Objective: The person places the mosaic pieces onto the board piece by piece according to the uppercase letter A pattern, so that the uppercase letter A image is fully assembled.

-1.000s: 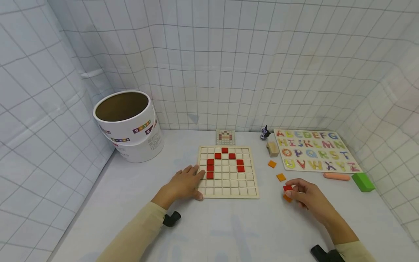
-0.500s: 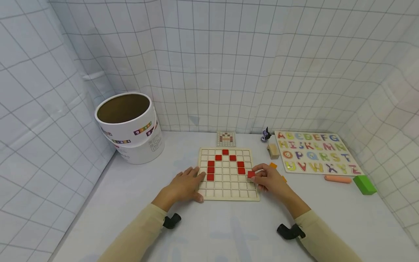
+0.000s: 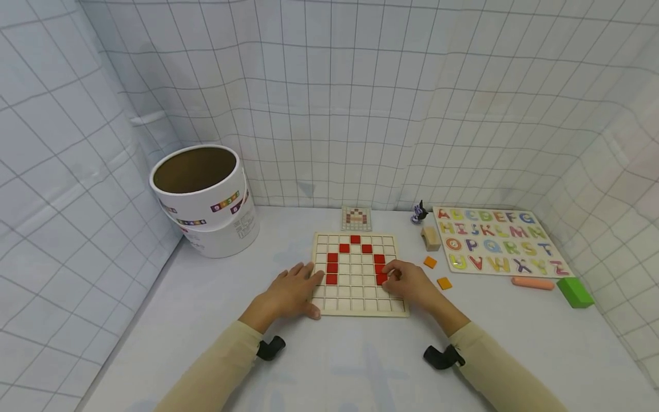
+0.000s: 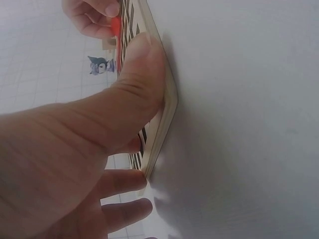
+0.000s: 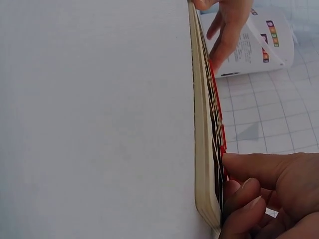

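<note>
A wooden grid board [image 3: 355,304] lies flat on the white table, with red tiles set in an arch. My left hand [image 3: 290,289] rests flat on its left edge, and the thumb [image 4: 132,79] presses the board's rim [image 4: 167,114]. My right hand [image 3: 408,284] is at the board's right side and pinches a red tile [image 3: 381,279] down at a cell below the arch's right leg. The right wrist view shows the board edge-on [image 5: 202,149] with my right fingers [image 5: 259,191] against its face. The red tile [image 4: 115,26] also shows in the left wrist view.
A white round tub [image 3: 201,194] stands at the back left. A small pattern card [image 3: 356,218] lies behind the board. To the right are two orange tiles [image 3: 429,262], a wooden block [image 3: 430,237], a small figure [image 3: 419,213], an alphabet puzzle [image 3: 496,240], an orange stick [image 3: 532,282] and a green block [image 3: 574,292].
My right hand carried a red tile from the table right of the board leftward onto the board's right side. The left hand stayed on the board's left edge.
</note>
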Available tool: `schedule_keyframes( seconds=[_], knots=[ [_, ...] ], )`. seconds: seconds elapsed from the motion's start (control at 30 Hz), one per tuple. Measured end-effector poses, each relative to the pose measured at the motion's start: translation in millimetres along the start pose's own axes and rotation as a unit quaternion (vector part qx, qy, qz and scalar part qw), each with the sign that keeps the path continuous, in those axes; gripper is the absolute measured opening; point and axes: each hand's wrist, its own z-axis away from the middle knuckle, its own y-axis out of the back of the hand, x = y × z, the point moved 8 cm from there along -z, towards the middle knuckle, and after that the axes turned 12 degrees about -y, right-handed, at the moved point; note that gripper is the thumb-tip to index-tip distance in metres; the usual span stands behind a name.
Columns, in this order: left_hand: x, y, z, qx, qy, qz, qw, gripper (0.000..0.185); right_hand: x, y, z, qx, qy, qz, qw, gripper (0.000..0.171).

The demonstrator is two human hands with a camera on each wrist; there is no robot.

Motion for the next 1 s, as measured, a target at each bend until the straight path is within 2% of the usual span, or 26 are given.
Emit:
schedule_keyframes(
  seconds=[0.17,0.23,0.3,0.43,0.57,0.73,1.0],
  knots=[
    [0.1,-0.8,0.0,-0.002,0.002,0.003,1.0000,0.094,-1.7,0.5,1.6,0.003,0.005,0.012,1.000,0.022],
    [0.3,-2.3,-0.4,-0.004,0.003,0.005,1.0000,0.094,-0.1,7.9,2.1,0.005,0.006,0.016,1.000,0.025],
    [0.4,-3.9,-0.7,-0.005,0.002,0.007,1.0000,0.095,4.6,24.6,1.5,0.019,0.006,0.015,1.000,0.029],
    [-0.3,-4.6,-1.1,-0.005,-0.001,0.002,1.0000,0.095,22.6,75.5,-3.2,0.059,-0.003,-0.027,0.998,0.036],
    [-1.5,-2.6,-1.6,0.001,0.000,0.001,1.0000,0.095,49.8,107.1,-11.6,0.046,-0.056,-0.094,0.993,0.041],
    [-1.3,-2.3,-2.5,0.003,-0.002,0.007,1.0000,0.095,68.6,109.1,-17.5,0.017,-0.111,-0.123,0.986,0.042],
    [-0.9,-2.3,-2.4,0.002,-0.002,0.005,1.0000,0.096,64.6,96.0,-22.1,0.024,-0.090,-0.072,0.993,0.042]
  ],
)
